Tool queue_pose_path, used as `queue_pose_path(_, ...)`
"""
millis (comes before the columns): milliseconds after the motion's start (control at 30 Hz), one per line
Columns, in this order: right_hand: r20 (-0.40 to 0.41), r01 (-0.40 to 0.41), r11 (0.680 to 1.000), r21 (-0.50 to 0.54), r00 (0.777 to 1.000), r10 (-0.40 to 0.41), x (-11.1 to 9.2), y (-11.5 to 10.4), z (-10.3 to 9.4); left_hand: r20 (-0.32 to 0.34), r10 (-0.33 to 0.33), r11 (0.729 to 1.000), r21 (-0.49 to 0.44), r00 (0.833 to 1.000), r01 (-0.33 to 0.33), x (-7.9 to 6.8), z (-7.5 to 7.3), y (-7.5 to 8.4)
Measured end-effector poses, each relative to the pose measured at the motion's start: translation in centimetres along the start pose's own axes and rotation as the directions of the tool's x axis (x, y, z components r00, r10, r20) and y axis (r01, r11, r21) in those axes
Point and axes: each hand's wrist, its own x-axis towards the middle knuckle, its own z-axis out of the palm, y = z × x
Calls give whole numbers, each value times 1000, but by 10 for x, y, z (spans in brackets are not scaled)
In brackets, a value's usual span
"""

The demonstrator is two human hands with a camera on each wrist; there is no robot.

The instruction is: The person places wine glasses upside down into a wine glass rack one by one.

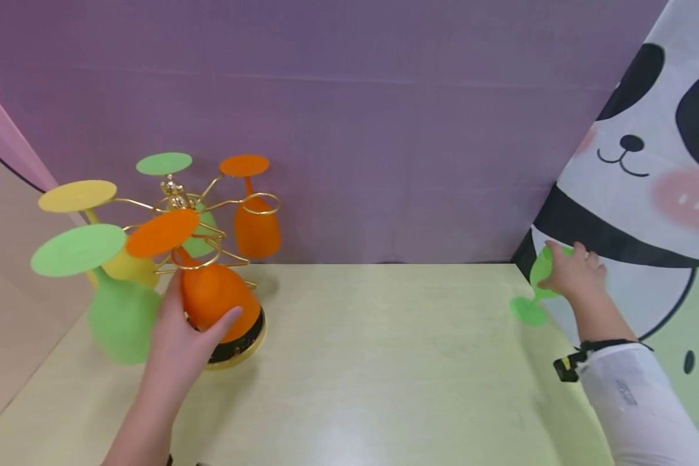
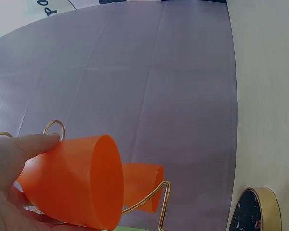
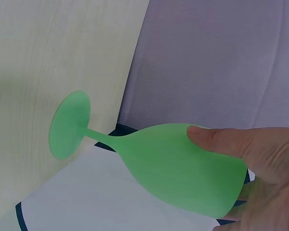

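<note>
A gold wire rack (image 1: 175,191) at the left holds stemmed plastic goblets upside down by their feet. My left hand (image 1: 175,340) grips the bowl of the front orange goblet (image 1: 221,298), thumb on one side and fingers on the other. In the left wrist view this orange goblet (image 2: 67,185) shows its open rim. Far off at the table's back right corner, my right hand (image 1: 579,275) holds a green goblet (image 1: 540,268) round its bowl. In the right wrist view the green goblet (image 3: 178,168) has its foot toward the tabletop, and the fingers behind the bowl are partly hidden.
Another orange goblet (image 1: 257,226), a yellow goblet (image 1: 131,268) and a front green goblet (image 1: 122,317) hang on the rack. Its round black base (image 1: 239,343) stands on the pale table (image 1: 384,362). A purple cloth (image 1: 384,162) rises behind; a panda-print cloth (image 1: 646,200) borders the right.
</note>
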Motion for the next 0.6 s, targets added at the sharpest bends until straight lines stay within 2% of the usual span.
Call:
queue_pose_path(367,29,4,1000,8,1000,-4,2,2,1,22,-12,998,69,1000,10,3,5,0)
queue_pose_path(600,28,23,1000,16,999,-23,2,0,-1,30,12,997,78,999,-14,1,10,-1)
